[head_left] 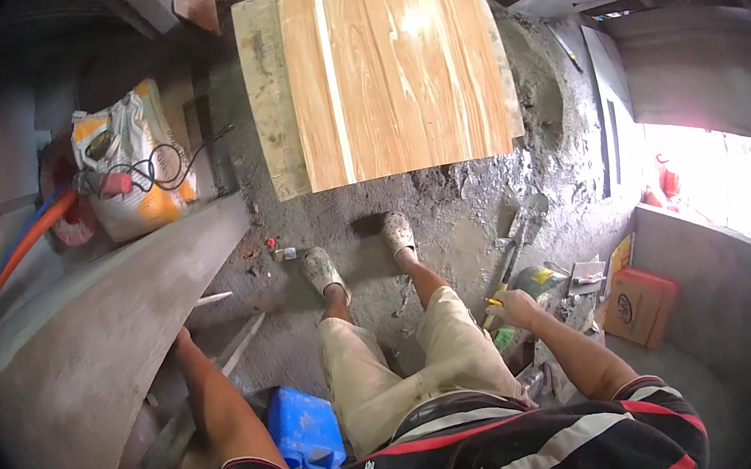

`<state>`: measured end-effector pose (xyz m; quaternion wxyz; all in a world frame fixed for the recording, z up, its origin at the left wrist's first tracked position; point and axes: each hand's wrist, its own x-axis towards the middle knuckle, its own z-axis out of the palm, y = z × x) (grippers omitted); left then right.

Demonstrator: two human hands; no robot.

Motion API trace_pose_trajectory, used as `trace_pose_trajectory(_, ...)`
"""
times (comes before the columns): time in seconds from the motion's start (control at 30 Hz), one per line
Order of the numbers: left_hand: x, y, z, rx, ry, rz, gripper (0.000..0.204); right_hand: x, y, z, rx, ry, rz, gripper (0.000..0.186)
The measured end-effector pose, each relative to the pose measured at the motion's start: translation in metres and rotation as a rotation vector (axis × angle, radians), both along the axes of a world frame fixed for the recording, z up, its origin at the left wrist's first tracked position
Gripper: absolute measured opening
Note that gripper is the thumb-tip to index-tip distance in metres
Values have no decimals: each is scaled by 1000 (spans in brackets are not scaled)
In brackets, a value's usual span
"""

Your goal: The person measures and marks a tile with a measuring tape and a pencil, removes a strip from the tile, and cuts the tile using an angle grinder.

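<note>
My right hand [516, 309] is closed on a thin yellow pencil-like stick [494, 302] beside my right thigh. My left hand [182, 338] reaches to the grey curved ledge [93, 318] on the left, its fingers mostly hidden there. Ahead of my feet a wood-grain board [395, 84] lies over a paler, dirty board [266, 108]. Below the left ledge are a long strip [240, 343] and a blue plastic container [305, 428].
A white-and-orange sack [136, 206] with a cable and orange hose [21, 253] sits left. A shovel [532, 207], tools and a red-brown box [640, 306] are right, by a low wall [733, 286] and bright opening. The floor [459, 234] is rough, wet cement.
</note>
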<state>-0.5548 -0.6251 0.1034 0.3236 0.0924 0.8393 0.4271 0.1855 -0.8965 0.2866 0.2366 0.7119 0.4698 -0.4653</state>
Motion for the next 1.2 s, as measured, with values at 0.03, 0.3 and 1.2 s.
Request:
trace_pose_trajectory(0.03, -3, -1, 1, -3, 0, 0, 42, -5, 9, 1, 1, -7, -8, 47)
trace_pose_trajectory(0.3, -11, 2, 0, -17, -17, -16, 37, -2, 25, -23, -35, -8, -41, 46)
trace_pose_trajectory(1.2, 248, -234, 162, -542, -35, -1102, 69, 109, 98, 81, 301, 15, 128, 53)
